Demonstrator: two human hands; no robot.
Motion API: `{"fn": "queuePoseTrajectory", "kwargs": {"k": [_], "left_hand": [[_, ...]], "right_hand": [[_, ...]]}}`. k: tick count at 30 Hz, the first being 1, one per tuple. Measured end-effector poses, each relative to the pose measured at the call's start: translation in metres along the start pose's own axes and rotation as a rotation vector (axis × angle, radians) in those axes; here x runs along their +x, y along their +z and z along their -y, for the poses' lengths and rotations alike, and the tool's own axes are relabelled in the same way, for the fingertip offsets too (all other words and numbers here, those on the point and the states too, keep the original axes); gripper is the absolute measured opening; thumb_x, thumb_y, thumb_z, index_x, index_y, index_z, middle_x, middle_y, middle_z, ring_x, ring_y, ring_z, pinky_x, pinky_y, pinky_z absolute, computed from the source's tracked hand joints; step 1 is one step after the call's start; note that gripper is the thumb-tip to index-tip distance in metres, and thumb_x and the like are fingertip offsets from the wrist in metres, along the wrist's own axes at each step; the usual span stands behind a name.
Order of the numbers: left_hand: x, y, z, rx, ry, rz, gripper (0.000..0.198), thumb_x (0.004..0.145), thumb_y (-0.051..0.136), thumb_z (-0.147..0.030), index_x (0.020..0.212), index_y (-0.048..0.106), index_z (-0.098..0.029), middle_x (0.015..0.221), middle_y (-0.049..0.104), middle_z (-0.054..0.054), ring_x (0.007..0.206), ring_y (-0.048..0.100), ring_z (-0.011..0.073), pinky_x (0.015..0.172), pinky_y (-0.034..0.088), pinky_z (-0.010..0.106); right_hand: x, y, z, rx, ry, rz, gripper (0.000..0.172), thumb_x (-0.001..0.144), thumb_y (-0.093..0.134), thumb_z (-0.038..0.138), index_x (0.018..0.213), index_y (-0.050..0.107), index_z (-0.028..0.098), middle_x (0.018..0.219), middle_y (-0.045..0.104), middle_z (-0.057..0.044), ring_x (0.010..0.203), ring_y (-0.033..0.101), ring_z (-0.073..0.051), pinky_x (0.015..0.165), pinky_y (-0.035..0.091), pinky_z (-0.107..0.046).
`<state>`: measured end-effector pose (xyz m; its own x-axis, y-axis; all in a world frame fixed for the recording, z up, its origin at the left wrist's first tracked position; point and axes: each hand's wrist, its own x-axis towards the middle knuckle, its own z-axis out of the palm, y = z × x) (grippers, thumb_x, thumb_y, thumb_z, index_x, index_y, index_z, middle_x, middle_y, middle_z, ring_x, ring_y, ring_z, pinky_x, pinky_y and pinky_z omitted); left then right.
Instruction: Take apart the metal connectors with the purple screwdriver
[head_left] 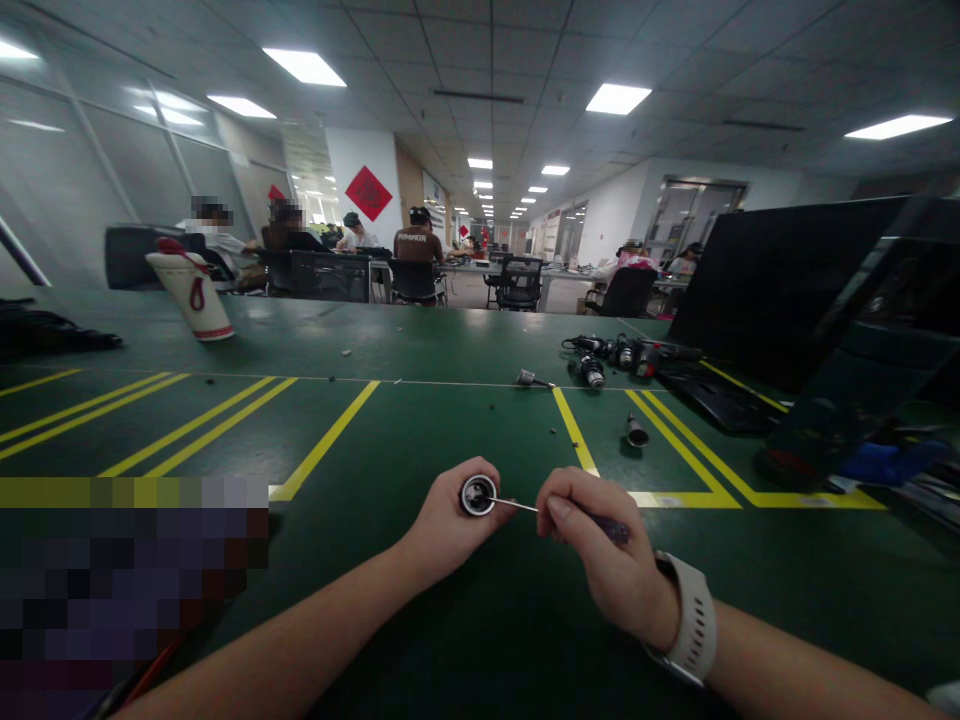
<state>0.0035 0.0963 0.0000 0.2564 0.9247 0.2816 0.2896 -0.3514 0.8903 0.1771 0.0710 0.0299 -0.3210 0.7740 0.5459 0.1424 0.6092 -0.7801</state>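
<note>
My left hand (pixel 450 515) is closed around a small dark cylindrical part (pixel 478 496), whose round open end with a pale rim faces me. Closed on a screwdriver (pixel 611 527) is my right hand (pixel 600 535); the dark handle lies in the palm and the thin metal shaft points left. Its tip reaches the open end of the cylinder, though whether it touches something inside I cannot tell. Beyond the hands, a loose metal sleeve (pixel 637 431) lies on the green table (pixel 420 440).
Several dark metal parts and a cable (pixel 592 360) lie at the back right, near a small connector (pixel 527 378). A black monitor (pixel 787 280) and a blue item (pixel 896 455) are at right. A white cup (pixel 193 290) stands back left. Several people sit farther off.
</note>
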Motion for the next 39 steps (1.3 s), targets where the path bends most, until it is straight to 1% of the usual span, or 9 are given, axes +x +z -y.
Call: {"fn": "queuePoseTrajectory", "kwargs": {"k": [6, 11, 18, 21, 24, 28, 31, 34, 39], "left_hand": [[0.0, 0.0, 0.001, -0.027, -0.036, 0.013, 0.02, 0.069, 0.066, -0.026, 0.075, 0.048, -0.018, 0.066, 0.047, -0.006, 0.059, 0.044, 0.0106, 0.054, 0.036, 0.022], [-0.001, -0.002, -0.001, -0.027, -0.048, 0.018, 0.02, 0.067, 0.065, -0.028, 0.076, 0.049, -0.018, 0.068, 0.048, -0.004, 0.062, 0.046, 0.0126, 0.056, 0.037, 0.024], [-0.002, -0.009, -0.007, -0.091, -0.044, 0.06, 0.014, 0.076, 0.038, -0.023, 0.075, 0.051, -0.018, 0.07, 0.048, -0.001, 0.067, 0.045, 0.0153, 0.06, 0.036, 0.027], [-0.002, -0.008, -0.006, -0.067, -0.08, 0.053, 0.015, 0.075, 0.035, -0.02, 0.073, 0.05, -0.018, 0.067, 0.046, -0.002, 0.064, 0.044, 0.015, 0.059, 0.036, 0.026], [-0.002, -0.005, -0.005, -0.036, -0.085, 0.058, 0.015, 0.075, 0.036, -0.019, 0.073, 0.05, -0.019, 0.067, 0.046, -0.002, 0.064, 0.044, 0.0149, 0.06, 0.037, 0.026], [-0.002, -0.004, -0.005, -0.09, -0.015, 0.11, 0.009, 0.073, 0.042, -0.019, 0.074, 0.051, -0.018, 0.07, 0.049, -0.001, 0.07, 0.047, 0.0161, 0.066, 0.04, 0.028], [-0.003, -0.002, -0.004, -0.143, 0.006, 0.153, 0.01, 0.074, 0.046, -0.021, 0.081, 0.051, -0.018, 0.08, 0.053, 0.0, 0.08, 0.05, 0.0181, 0.075, 0.042, 0.031], [-0.004, 0.0, -0.002, -0.123, 0.044, 0.197, 0.017, 0.076, 0.048, -0.023, 0.092, 0.05, -0.018, 0.09, 0.055, 0.002, 0.087, 0.05, 0.0193, 0.081, 0.042, 0.033], [-0.006, 0.0, -0.002, 0.018, 0.134, 0.26, 0.039, 0.077, 0.052, -0.029, 0.113, 0.042, -0.018, 0.106, 0.053, 0.006, 0.098, 0.049, 0.0229, 0.09, 0.039, 0.04]], "right_hand": [[0.002, -0.002, 0.0, -0.007, -0.011, -0.054, 0.022, 0.083, 0.041, 0.02, 0.065, 0.054, 0.016, 0.058, 0.052, 0.0, 0.055, 0.048, -0.013, 0.051, 0.036, -0.026], [0.002, -0.001, 0.001, -0.013, -0.03, -0.028, 0.022, 0.083, 0.041, 0.02, 0.065, 0.054, 0.017, 0.058, 0.051, 0.0, 0.054, 0.048, -0.012, 0.051, 0.036, -0.025], [0.003, -0.004, -0.003, 0.016, 0.0, -0.029, 0.022, 0.082, 0.041, 0.02, 0.064, 0.054, 0.017, 0.057, 0.05, 0.001, 0.054, 0.047, -0.012, 0.05, 0.036, -0.026], [0.003, -0.006, -0.005, 0.045, -0.021, -0.078, 0.022, 0.084, 0.041, 0.019, 0.066, 0.054, 0.017, 0.058, 0.05, 0.001, 0.054, 0.047, -0.012, 0.05, 0.036, -0.026], [0.003, -0.004, -0.005, 0.018, -0.065, -0.128, 0.018, 0.087, 0.041, 0.019, 0.079, 0.057, 0.018, 0.067, 0.053, 0.0, 0.06, 0.049, -0.013, 0.054, 0.04, -0.027], [0.004, 0.006, -0.002, -0.203, -0.13, 0.094, 0.011, 0.083, 0.05, 0.014, 0.09, 0.056, 0.021, 0.094, 0.056, -0.005, 0.086, 0.053, -0.017, 0.073, 0.046, -0.032], [0.003, 0.011, -0.004, -0.331, -0.169, 0.229, 0.023, 0.074, 0.059, 0.009, 0.093, 0.052, 0.021, 0.109, 0.053, -0.007, 0.098, 0.049, -0.02, 0.082, 0.045, -0.037], [0.001, 0.012, -0.008, -0.393, -0.2, 0.235, 0.028, 0.071, 0.059, 0.004, 0.093, 0.05, 0.02, 0.111, 0.053, -0.007, 0.1, 0.047, -0.021, 0.084, 0.043, -0.037], [-0.001, 0.009, -0.017, -0.449, -0.306, 0.241, 0.024, 0.072, 0.05, 0.002, 0.088, 0.049, 0.02, 0.098, 0.054, -0.006, 0.092, 0.047, -0.021, 0.075, 0.044, -0.035]]}}
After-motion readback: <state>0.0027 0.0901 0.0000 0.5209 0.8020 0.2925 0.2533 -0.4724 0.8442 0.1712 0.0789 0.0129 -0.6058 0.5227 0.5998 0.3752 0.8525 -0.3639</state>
